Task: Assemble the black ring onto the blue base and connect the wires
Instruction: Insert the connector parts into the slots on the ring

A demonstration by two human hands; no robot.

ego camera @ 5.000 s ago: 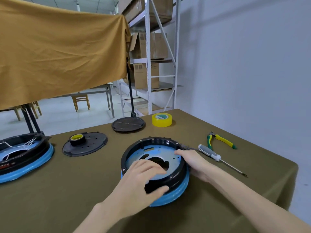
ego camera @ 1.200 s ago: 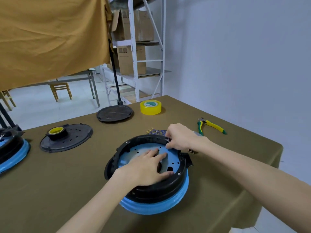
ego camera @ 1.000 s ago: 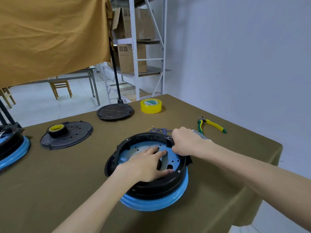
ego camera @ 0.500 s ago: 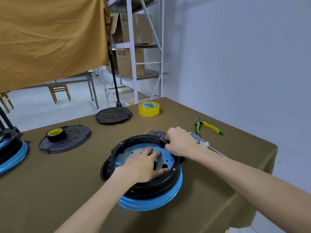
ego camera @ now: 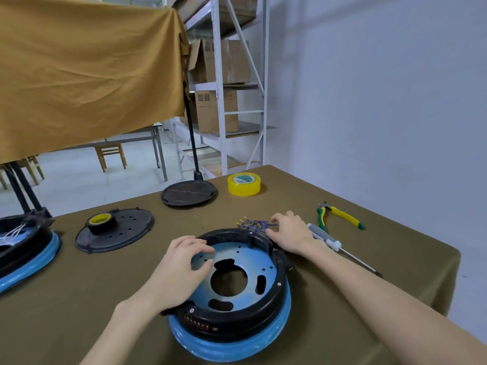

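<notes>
**Wires lie loose behind the ring, open to a snag**

The left hand [ego camera: 181,267] rests on the left inner edge of the black ring [ego camera: 274,293], fingers spread and bent, pressing rather than gripping; it holds nothing closed in its grasp. If this hand lifts or slips, the ring may shift on the blue base [ego camera: 232,346] while the other hand pulls at the wiring, and the seating could come out of line.

The ring sits on the base in the middle of the olive-covered table [ego camera: 79,299], its blue plate showing inside. Just behind its far rim lie the blue wires [ego camera: 254,224] with brass tips, fanned on the cloth.

The right hand [ego camera: 290,234] lies beside them, fingertips [ego camera: 275,220] touching the strands, loosely open; whether any wire is pinched I cannot tell. A hasty tug could bend a terminal or drag a wire under the rim. The screwdriver [ego camera: 326,239] lies just beside that wrist and could be knocked.
</notes>
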